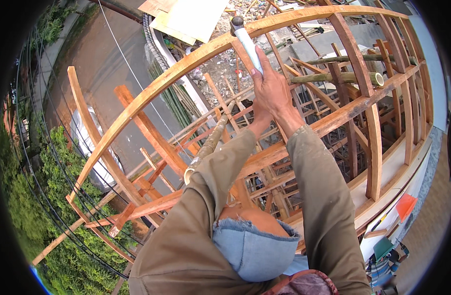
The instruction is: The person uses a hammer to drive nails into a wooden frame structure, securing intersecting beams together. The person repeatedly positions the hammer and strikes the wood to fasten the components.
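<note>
My right hand [277, 93] is wrapped round the pale blue handle of a hammer [249, 46], its thumb along the grip. The dark metal head is at the top, overlapping the long curved wooden beam [181, 64] in view; whether they touch I cannot tell. My left hand [261, 118] is lower, behind the right one, and its fingers are hidden. A bamboo pole [210, 142] runs beneath my left forearm. Below my arms a straight timber [328, 120] crosses the frame.
Upright wooden ribs [351, 54] join the curved beam at the right. A cut bamboo pole [333, 77] pokes through them. Far below are a paved road [122, 54], rubble [210, 59] and scaffolding poles. Black cables [43, 162] pass by trees at the left. Tools lie at the lower right.
</note>
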Demonstrator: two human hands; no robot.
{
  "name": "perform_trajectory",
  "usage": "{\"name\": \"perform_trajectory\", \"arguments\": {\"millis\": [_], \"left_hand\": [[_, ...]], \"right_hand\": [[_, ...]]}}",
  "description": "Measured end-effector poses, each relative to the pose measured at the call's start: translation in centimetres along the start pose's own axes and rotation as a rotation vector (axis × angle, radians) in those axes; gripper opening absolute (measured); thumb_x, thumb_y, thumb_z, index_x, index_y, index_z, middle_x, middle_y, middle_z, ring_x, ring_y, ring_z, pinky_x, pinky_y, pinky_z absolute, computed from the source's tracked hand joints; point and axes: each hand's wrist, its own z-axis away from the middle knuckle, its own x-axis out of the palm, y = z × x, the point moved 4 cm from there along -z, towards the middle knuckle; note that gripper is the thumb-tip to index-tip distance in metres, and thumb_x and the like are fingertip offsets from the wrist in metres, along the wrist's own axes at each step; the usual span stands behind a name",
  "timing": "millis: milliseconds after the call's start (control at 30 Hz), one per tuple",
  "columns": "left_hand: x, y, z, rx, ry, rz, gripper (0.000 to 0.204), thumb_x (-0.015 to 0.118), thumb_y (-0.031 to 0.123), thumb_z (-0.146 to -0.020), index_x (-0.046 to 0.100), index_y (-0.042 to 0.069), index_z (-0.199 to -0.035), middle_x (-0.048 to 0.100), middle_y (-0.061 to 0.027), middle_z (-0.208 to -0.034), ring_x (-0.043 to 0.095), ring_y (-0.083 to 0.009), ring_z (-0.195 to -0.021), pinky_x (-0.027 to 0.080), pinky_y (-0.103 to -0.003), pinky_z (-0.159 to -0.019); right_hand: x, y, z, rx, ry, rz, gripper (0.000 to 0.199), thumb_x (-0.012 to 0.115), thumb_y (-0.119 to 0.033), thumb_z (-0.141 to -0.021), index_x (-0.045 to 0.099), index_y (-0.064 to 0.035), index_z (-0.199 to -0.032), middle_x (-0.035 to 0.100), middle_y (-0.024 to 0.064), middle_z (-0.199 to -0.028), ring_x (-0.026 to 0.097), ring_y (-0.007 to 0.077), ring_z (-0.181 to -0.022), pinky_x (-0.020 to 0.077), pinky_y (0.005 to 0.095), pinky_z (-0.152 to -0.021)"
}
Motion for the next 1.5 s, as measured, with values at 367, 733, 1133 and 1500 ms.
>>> {"name": "perform_trajectory", "arguments": {"millis": [367,733,1133,1500], "left_hand": [[0.0,0.7,0.1,-0.068,-0.001,-0.05,0.064,0.072,0.037,-0.093,0.055,-0.008,-0.135,0.066,-0.0183,-0.128,0.065,-0.0236,-0.114,0.051,-0.036,-0.091],[-8.5,2.3,2.9,-0.309,0.06,0.009,0.06,0.071,0.048,-0.093,0.052,-0.002,-0.119,0.062,-0.0128,-0.098,0.061,-0.0184,-0.083,0.049,-0.031,-0.059],[-3.0,2.8,13.2,-0.686,-0.136,0.318,0.028,0.041,-0.004,-0.101,0.044,-0.002,-0.129,0.058,-0.0179,-0.116,0.062,-0.0282,-0.1,0.055,-0.038,-0.087],[-1.4,4.0,15.1,-0.654,-0.365,0.281,0.037,0.043,0.001,-0.105,0.038,-0.006,-0.141,0.048,-0.0293,-0.144,0.055,-0.0369,-0.133,0.053,-0.046,-0.108]], "right_hand": [[-0.6,1.0,-0.5,0.145,-0.137,0.076,0.061,0.053,-0.028,-0.102,0.033,-0.0202,-0.158,0.071,0.0316,-0.094,0.069,0.051,-0.09,0.0523,0.0569,-0.08],[-5.7,11.4,15.5,0.487,0.251,-0.609,0.025,0.073,-0.023,-0.093,0.061,-0.0008,-0.097,0.061,0.0015,-0.076,0.054,0.0074,-0.068,0.0459,0.0292,-0.061],[2.8,8.8,26.0,0.548,0.16,-0.849,0.034,0.073,-0.021,-0.097,0.06,0.0002,-0.12,0.064,0.0019,-0.093,0.06,0.0084,-0.076,0.0523,0.027,-0.067],[2.1,8.0,25.6,0.541,0.177,-0.884,0.033,0.066,-0.007,-0.091,0.06,0.0035,-0.123,0.069,0.0106,-0.104,0.067,0.0181,-0.096,0.055,0.0347,-0.087]]}}
